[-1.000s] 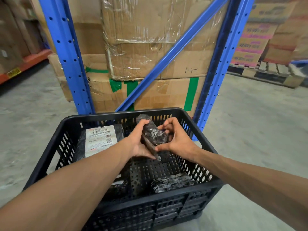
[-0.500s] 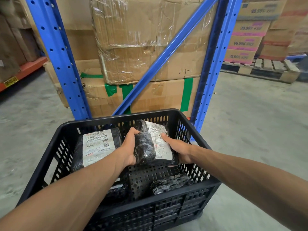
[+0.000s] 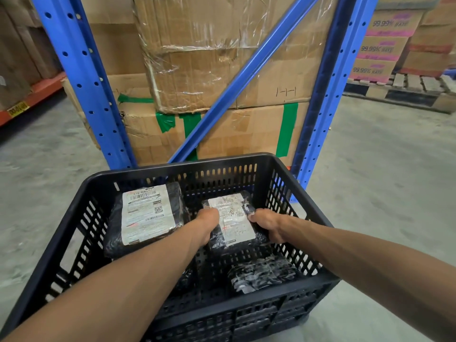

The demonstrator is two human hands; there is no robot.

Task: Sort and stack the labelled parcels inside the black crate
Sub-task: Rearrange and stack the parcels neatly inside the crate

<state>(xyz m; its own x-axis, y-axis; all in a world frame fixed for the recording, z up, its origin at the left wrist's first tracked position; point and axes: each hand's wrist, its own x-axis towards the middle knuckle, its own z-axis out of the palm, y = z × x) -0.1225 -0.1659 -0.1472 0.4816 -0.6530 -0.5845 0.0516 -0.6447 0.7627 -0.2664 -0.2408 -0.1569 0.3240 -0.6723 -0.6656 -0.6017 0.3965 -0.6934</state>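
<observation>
Both hands, left hand (image 3: 206, 224) and right hand (image 3: 267, 227), clamp the small parcel (image 3: 233, 219) between them at frame centre in the black crate (image 3: 172, 166), its long axis pointing away.

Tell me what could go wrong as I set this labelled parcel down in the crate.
Both hands, left hand and right hand, pinch the glossy parcel by its edges, so it might slip. Its label could end up hidden if it tips. The small wrapped parcel near the black crate front may get buried.

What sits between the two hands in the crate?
In the head view, a black parcel, label up, lies between the left hand and right hand, gripped at both sides.
</observation>
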